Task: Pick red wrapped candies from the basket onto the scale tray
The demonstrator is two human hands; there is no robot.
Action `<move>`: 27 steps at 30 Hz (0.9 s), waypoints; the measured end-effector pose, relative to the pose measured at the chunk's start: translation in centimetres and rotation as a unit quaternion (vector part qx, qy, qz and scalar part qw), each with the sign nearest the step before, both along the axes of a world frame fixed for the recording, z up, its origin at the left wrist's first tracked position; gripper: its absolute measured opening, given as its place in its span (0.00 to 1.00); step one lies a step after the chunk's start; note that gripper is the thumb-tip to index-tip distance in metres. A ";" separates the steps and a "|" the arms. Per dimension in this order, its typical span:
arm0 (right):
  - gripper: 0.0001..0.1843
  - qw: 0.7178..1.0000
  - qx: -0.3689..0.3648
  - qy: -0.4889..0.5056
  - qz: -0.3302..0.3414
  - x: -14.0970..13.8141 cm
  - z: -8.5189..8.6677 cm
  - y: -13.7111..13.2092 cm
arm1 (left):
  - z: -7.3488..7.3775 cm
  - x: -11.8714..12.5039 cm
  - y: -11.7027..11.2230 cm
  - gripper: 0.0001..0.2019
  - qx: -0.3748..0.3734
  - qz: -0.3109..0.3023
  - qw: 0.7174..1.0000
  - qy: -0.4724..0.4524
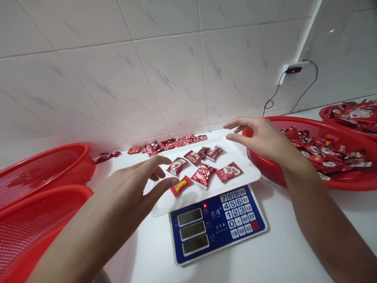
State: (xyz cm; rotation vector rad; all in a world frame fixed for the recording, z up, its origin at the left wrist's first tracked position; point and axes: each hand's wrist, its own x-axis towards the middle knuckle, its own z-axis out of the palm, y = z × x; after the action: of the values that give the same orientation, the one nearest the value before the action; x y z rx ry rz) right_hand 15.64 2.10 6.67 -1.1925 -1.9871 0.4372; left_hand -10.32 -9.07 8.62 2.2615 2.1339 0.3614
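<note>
A blue electronic scale (218,224) with a white weighing tray (235,175) stands in the middle of the white counter. Several red wrapped candies (203,173) lie spread on the tray. My left hand (141,177) hovers at the tray's left edge, fingers stretched out and apart, the thumb next to a small red-and-yellow candy (180,185); it holds nothing. My right hand (259,135) hangs over the tray's far right corner, fingers extended, with nothing in it.
A red basket (347,181) full of red candies sits right of the scale, another (326,114) behind it. Two red mesh baskets (44,165) stand at the left. A row of candies (167,144) lies along the tiled wall. A wall charger (291,70) trails a black cable.
</note>
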 end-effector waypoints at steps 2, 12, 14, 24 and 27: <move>0.14 1.000 -0.004 0.000 0.002 0.0 0.0 0.1 | -0.4 -0.2 0.2 0.21 -0.003 -0.008 1.000 -0.010; 0.15 0.999 -0.027 -0.033 -0.003 -0.3 0.2 -0.1 | -2.8 -0.2 2.3 0.12 -0.078 -0.051 0.995 0.032; 0.15 0.999 -0.022 -0.035 -0.001 -0.3 0.2 -0.1 | -3.0 0.5 2.9 0.13 -0.115 -0.043 0.991 0.052; 0.15 0.999 -0.026 -0.037 -0.003 0.2 0.1 -0.2 | -3.6 1.4 3.1 0.08 -0.096 -0.023 0.985 0.141; 0.15 0.999 -0.025 -0.034 -0.005 0.5 0.0 -0.1 | -3.0 0.6 2.2 0.05 -0.021 -0.012 0.988 0.151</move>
State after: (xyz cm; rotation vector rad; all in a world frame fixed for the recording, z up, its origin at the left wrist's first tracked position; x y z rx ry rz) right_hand 16.12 2.00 6.67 -1.2636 -2.0378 0.4487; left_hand -9.74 -6.85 5.62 2.4497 2.2159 -0.0294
